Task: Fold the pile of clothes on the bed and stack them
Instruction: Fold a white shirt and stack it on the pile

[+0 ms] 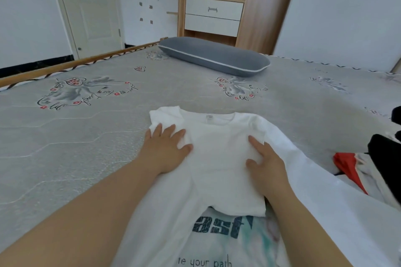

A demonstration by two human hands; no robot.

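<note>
A white T-shirt (217,143) lies on the grey bed (76,141) in front of me, collar at the far end, its sides folded in. My left hand (167,147) presses flat on its left folded edge. My right hand (264,162) rests flat on its right side, fingers spread. At the right edge of the bed lies a pile of clothes (373,165), black, red and white.
A grey bolster pillow (214,56) lies at the far side of the bed. Behind it stands a wooden cabinet with white drawers (213,16). A white door (91,6) is at the back left. I wear a white printed shirt (219,236).
</note>
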